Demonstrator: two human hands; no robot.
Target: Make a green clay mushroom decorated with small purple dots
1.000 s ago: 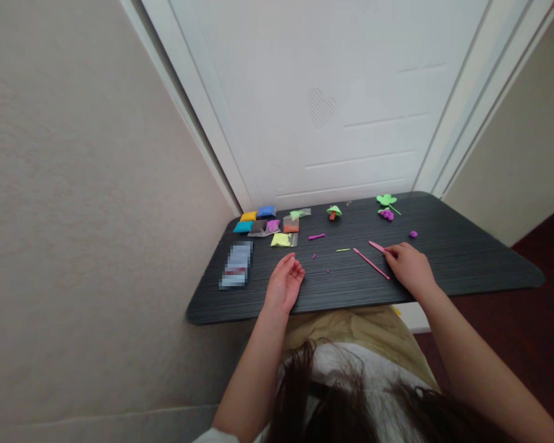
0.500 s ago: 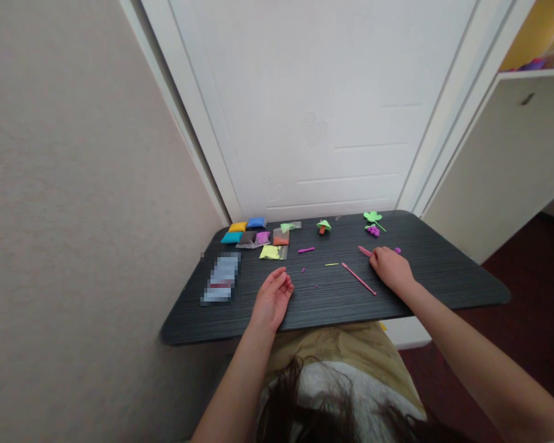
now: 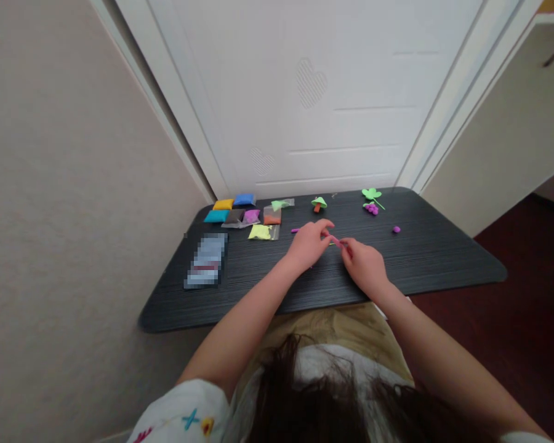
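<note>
My right hand (image 3: 364,263) is closed around a pink clay modelling tool (image 3: 336,241) over the middle of the table. At the tool's left end, my left hand (image 3: 306,245) closes its fingertips on the tip, the index finger curving over it. A purple clay stick (image 3: 296,231) pokes out behind my left hand. Under the tool, part of a thin yellow strip shows. Farther back stands a small clay mushroom (image 3: 319,204) with a green cap and orange stem. The second, long pink tool cannot be seen, and my hands cover that area.
Several bags of coloured clay (image 3: 244,200) lie at the back left of the black table (image 3: 258,277). A blurred packet (image 3: 206,260) is nearer the left edge. At the back right are a green clay clover (image 3: 372,194), purple clay grapes (image 3: 372,209) and a purple ball (image 3: 396,229).
My right hand has moved left and nearer with the pink tool. My left hand has moved right and forward to meet the tool's tip. The view has shifted slightly.
</note>
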